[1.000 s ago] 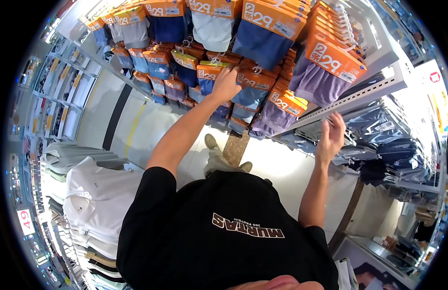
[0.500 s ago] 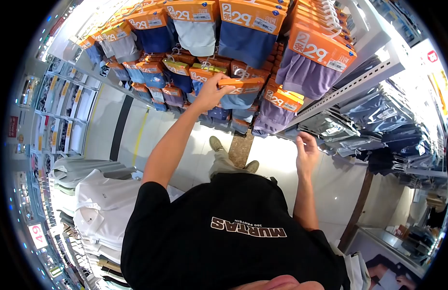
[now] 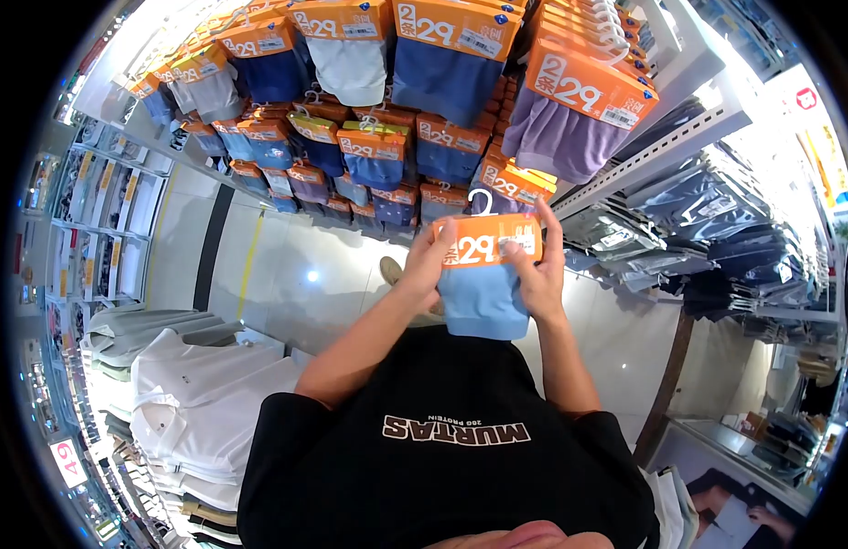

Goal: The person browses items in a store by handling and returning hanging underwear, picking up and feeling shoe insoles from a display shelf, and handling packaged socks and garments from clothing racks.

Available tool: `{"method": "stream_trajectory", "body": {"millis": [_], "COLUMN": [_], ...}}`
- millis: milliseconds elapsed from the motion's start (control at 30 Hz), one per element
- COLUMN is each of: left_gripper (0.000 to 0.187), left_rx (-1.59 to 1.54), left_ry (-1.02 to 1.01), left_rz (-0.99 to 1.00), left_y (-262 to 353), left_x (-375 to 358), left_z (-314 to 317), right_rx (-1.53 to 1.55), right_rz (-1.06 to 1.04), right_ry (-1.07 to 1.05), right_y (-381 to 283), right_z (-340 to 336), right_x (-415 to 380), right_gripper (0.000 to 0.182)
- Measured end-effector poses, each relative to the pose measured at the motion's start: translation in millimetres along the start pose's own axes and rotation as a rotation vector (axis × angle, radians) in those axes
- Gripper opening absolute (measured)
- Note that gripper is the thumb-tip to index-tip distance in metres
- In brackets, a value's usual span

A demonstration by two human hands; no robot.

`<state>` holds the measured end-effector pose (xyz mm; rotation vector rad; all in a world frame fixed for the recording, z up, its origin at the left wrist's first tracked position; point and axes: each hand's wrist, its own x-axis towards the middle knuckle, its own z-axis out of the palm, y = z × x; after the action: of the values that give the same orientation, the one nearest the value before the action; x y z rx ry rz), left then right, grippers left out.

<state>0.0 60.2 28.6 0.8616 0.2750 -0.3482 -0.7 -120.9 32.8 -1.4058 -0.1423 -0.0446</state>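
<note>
In front of my chest is a light blue pack of underwear (image 3: pixel 483 302) with an orange card header marked 29 and a white plastic hook on top. My left hand (image 3: pixel 426 267) pinches the card's left edge. On the other side, my right hand (image 3: pixel 541 274) grips the card, its thumb across the front and its fingers up along the edge. Just beyond hang rows of similar packs, among them a purple pack (image 3: pixel 570 133) and a navy pack (image 3: pixel 442 82) with the same orange headers.
A white perforated rack frame (image 3: pixel 657 151) runs along the right of the display, with folded dark garments (image 3: pixel 749 256) on hangers past it. White polo shirts (image 3: pixel 200 393) hang at lower left. Stocked shelves (image 3: pixel 104 224) stand farther left across the tiled floor (image 3: pixel 296 274).
The light blue pack has come off the rack and toward my chest in my left hand. My right hand has moved up and left and now grips it too.
</note>
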Motion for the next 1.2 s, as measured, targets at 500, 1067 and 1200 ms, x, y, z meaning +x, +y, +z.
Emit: {"method": "stream_trajectory", "body": {"millis": [500,1067,1200], "left_gripper": [0.021,0.019,0.020], "left_rx": [0.066,-0.014,-0.074], "left_ry": [-0.230,-0.056,-0.062], "left_rz": [-0.222,-0.033,-0.085], "left_y": [-21.1,-22.3,-18.6], "left_x": [-5.5,0.4,0.0], "left_z": [5.6,11.7,13.0], "right_rx": [0.182,0.531,0.523], "right_rz": [0.120,0.369,0.414], "right_ry": [0.396,0.367,0.282], "right_y": [29.5,36.0,46.7], "right_z": [-28.2,-13.8,-17.8], "right_x": [-11.8,-24.9,-28.9], "right_gripper": [0.026,0.023,0.033]}}
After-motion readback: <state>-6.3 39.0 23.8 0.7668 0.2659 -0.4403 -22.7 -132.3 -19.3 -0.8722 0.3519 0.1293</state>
